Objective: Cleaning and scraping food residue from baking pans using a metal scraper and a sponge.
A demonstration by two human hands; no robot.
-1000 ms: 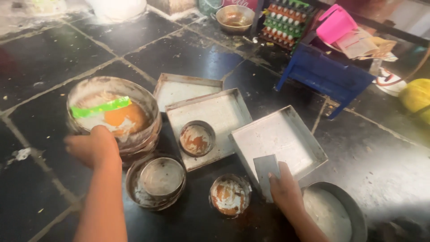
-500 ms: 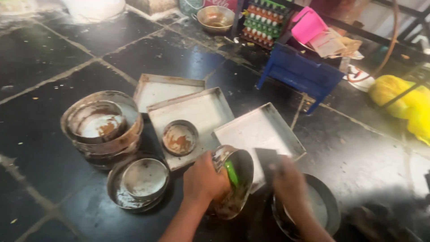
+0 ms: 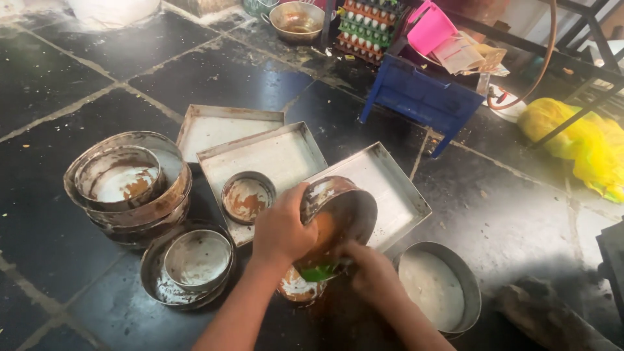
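the left hand (image 3: 281, 227) grips the rim of a round metal tin (image 3: 338, 218) and holds it tilted on its side, a little below the middle of the frame, with the open side turned to the right. the right hand (image 3: 372, 273) is closed around a green scraper (image 3: 318, 272) and presses it against the lower inside wall of this tin. the inside looks orange-brown and smeared, so i judge the scraping of this tin is in progress and not finished.

directly under the tilted tin stands a small round tin (image 3: 298, 289) with brown residue, mostly hidden. to the left, a small dirty tin (image 3: 247, 196) sits in a square tray (image 3: 273, 156), and it looks untouched. further left, a stack of round tins (image 3: 130, 188) has white and brown crust in the top one. at lower left, two nested tins (image 3: 195, 263) look pale and perhaps cleaner, but i cannot tell for sure. at lower right, one round tin (image 3: 442, 286) shows a whitish bottom. two more square trays (image 3: 390, 188) (image 3: 224, 127) lie on the dark tiled floor (image 3: 91, 71).

so it seems several tins remain to do.
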